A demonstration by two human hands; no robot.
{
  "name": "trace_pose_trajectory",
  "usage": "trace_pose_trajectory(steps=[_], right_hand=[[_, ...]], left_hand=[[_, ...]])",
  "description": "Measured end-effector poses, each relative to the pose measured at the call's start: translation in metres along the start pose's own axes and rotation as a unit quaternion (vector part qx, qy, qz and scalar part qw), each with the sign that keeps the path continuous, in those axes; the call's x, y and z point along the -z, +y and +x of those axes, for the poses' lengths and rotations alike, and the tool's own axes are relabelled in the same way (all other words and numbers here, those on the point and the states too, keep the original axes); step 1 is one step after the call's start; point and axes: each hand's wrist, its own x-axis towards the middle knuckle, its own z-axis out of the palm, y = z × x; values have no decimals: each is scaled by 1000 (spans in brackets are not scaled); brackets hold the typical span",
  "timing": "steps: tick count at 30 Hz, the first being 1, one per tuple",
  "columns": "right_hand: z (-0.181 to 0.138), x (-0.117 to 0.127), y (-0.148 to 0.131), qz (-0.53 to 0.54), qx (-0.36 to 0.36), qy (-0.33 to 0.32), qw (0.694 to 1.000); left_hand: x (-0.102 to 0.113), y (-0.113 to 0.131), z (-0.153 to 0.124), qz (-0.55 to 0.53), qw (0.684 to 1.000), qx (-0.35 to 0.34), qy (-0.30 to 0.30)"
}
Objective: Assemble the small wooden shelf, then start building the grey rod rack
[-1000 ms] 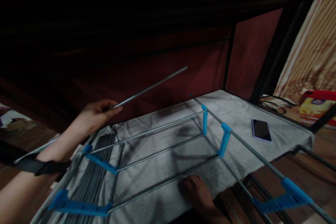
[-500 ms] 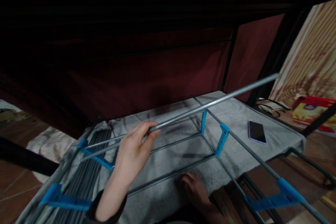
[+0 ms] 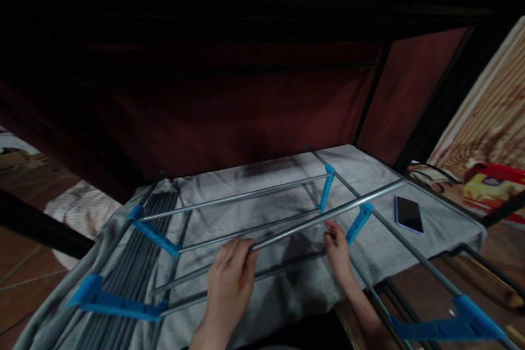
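Note:
My left hand [image 3: 233, 273] is closed around a long grey metal tube [image 3: 311, 221], which slants up to the right above a partly built rack. That rack is made of grey tubes and blue plastic brackets, with one bracket [image 3: 359, 222] close to my right hand [image 3: 338, 251]. Just under the held tube, my right hand has its fingers loosely curled and apart, with nothing seen in them. Another crossbar [image 3: 241, 196] spans the rack behind. More brackets sit at the left, one at the back [image 3: 153, 232] and one nearer me [image 3: 115, 301].
A bundle of loose grey tubes [image 3: 131, 262] lies at the left on the grey cloth [image 3: 270, 306]. At the right rests a phone [image 3: 409, 214]. Beyond it on the floor is a red and yellow box [image 3: 494, 188]. A dark red wooden panel [image 3: 246, 115] stands behind.
My left hand has lowered the tube and moved it right and nearer. My right hand has risen from the cloth toward the right-hand bracket. The view has shifted slightly.

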Motion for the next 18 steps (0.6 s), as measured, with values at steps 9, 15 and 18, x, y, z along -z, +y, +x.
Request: trace_pose_trajectory(steps=[9,15,18], right_hand=[[-10,3,-10,205,-189,-108,954],[-40,-4,-35,323,-284,-193,882],[-42,-11,-39,382,-340,-200,836]], left_hand=[[-29,-18,-21,33,993,43,-107],[-37,-41,-35,70,976,96,-182],[-41,-50,-42,100,966,96,-220]])
